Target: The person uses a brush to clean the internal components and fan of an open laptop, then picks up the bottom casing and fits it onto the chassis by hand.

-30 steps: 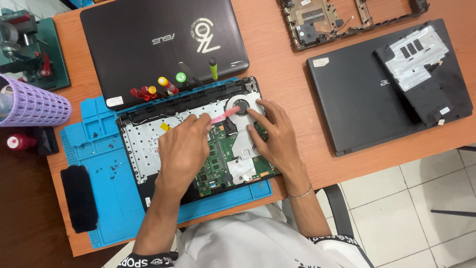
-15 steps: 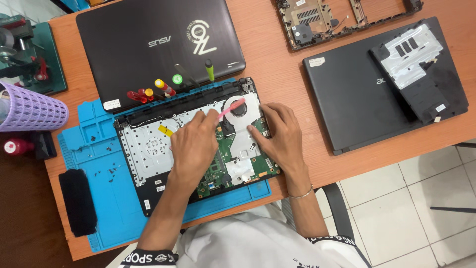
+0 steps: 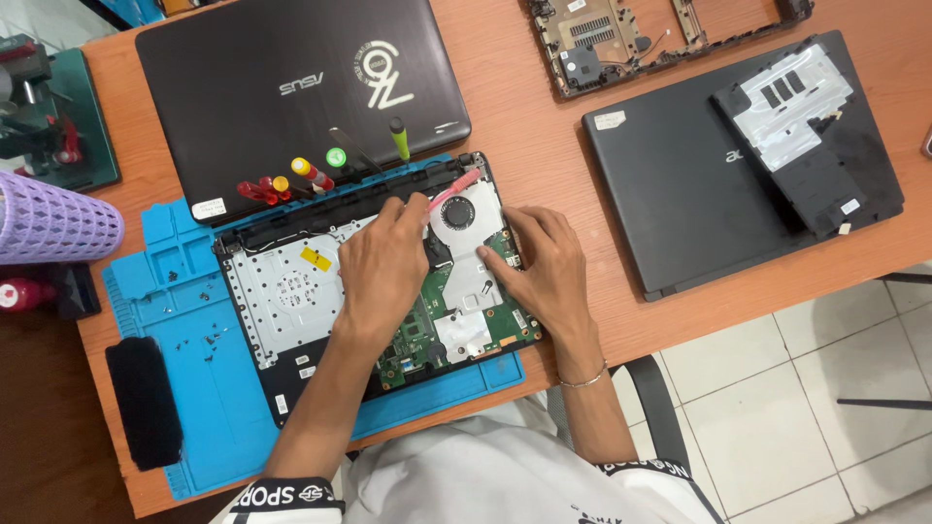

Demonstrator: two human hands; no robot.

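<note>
An opened laptop base (image 3: 291,291) lies on a blue work mat (image 3: 194,320), with its green motherboard (image 3: 427,325) and round black fan (image 3: 462,212) exposed. My left hand (image 3: 383,267) rests over the board's middle and pinches a pink pry tool (image 3: 454,186), which points up and right past the fan's top edge. My right hand (image 3: 544,272) lies just right of the fan. Its fingers are spread and press on the silver heat-sink plate (image 3: 476,286), and it holds nothing.
Several screwdrivers (image 3: 291,175) with red, yellow and green handles lie along a closed black laptop (image 3: 291,78). At the right is another black laptop (image 3: 680,194) with a loose bottom cover (image 3: 806,126) on it. A stripped frame (image 3: 631,39), purple basket (image 3: 49,228), black pad (image 3: 144,400) and small screws (image 3: 204,335) are nearby.
My left hand has slid up and right toward the fan with the pink tool. My right hand has stayed by the fan's right side.
</note>
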